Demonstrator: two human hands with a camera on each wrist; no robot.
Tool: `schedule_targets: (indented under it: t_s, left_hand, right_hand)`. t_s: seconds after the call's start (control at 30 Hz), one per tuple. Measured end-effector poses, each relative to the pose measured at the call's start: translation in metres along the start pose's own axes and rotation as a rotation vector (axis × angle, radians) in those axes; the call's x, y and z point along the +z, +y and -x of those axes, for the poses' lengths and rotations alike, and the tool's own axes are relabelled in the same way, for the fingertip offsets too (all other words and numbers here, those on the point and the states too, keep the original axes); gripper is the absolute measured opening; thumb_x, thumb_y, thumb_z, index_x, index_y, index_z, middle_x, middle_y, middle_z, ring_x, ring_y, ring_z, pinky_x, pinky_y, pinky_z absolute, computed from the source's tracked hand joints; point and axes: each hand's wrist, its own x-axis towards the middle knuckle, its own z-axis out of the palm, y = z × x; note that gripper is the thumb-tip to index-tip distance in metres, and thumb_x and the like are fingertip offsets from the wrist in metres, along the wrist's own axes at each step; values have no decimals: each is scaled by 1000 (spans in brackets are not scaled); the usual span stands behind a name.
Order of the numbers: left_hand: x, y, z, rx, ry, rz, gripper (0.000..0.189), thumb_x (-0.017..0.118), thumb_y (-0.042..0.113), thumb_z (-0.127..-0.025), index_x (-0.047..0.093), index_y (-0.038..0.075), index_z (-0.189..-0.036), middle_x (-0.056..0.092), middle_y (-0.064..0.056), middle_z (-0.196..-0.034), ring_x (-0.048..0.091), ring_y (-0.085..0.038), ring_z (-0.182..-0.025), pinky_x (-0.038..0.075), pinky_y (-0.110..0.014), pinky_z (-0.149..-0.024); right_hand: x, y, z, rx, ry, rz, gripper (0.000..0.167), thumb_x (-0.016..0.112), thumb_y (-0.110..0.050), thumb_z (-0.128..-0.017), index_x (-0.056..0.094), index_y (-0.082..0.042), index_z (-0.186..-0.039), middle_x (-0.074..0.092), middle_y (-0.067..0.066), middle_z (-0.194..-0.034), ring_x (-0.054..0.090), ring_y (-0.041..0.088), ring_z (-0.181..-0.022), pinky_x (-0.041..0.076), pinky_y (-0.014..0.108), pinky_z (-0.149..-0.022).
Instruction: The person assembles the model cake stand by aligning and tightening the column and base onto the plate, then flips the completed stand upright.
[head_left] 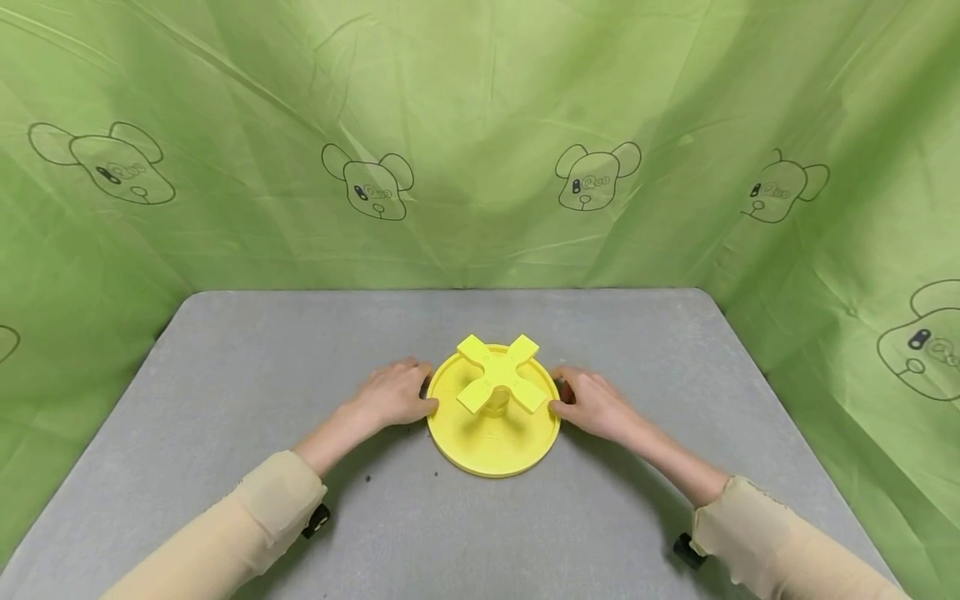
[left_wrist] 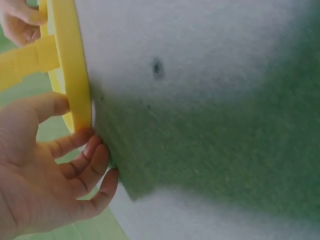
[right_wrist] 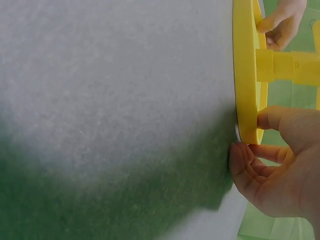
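A yellow round stand sits on the grey table, its shallow rimmed base (head_left: 480, 454) carrying a short central post and a cross-shaped top (head_left: 501, 371) with flat arms. At the base's left side my left hand (head_left: 397, 392) pinches the rim, thumb over the inside and index finger against the outer wall. My right hand (head_left: 596, 404) holds the opposite side the same way. In the left wrist view the left hand's other fingers (left_wrist: 102, 192) curl close to the tabletop. The right wrist view shows the post (right_wrist: 275, 66) rising in steps, and the right thumb (right_wrist: 270, 119) on the rim.
Green cloth (head_left: 480, 125) printed with bear heads hangs behind the grey table (head_left: 300, 350) and along both sides. A few small dark marks (head_left: 368, 478) dot the tabletop at left. Black devices (head_left: 317, 521) show beneath the sleeves at both wrists.
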Motion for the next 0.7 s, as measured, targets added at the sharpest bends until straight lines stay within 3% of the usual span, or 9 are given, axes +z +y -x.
schedule_targets:
  t_s: [0.2, 0.37, 0.57, 0.7]
  left_hand:
    - [3, -1, 0, -3, 36, 23, 30, 69, 30, -90, 64, 10, -112, 61, -7, -97, 54, -23, -85, 49, -42, -72]
    - [4, -1, 0, -23, 60, 104, 23, 71, 28, -87, 64, 11, -101, 59, -5, -90, 52, -20, -80, 41, -32, -62]
    - [-5, 0, 0, -20, 46, 225, 17, 70, 22, -86, 59, 11, -92, 59, -3, -78, 51, -16, -66, 38, -25, -54]
    - [-13, 1, 0, -8, 50, 249, 16, 69, 20, -86, 60, 9, -93, 60, -3, -77, 52, -14, -64, 39, -24, -54]
  right_hand:
    - [0, -1, -1, -40, 23, 1, 31, 70, -11, -85, 64, -6, -115, 59, 2, -79, 49, 12, -64, 40, 23, -54]
    - [-5, -4, -2, -42, 8, -38, 27, 69, -10, -85, 63, -6, -112, 64, 4, -80, 52, 12, -64, 43, 23, -55]
    - [-18, -12, -3, -8, -11, -98, 28, 68, -10, -86, 64, -6, -114, 75, 14, -97, 67, 16, -76, 55, 26, -62]
    - [-27, -16, -4, 8, -18, -107, 31, 67, -10, -87, 62, -4, -117, 76, 17, -100, 70, 18, -79, 58, 27, -63]
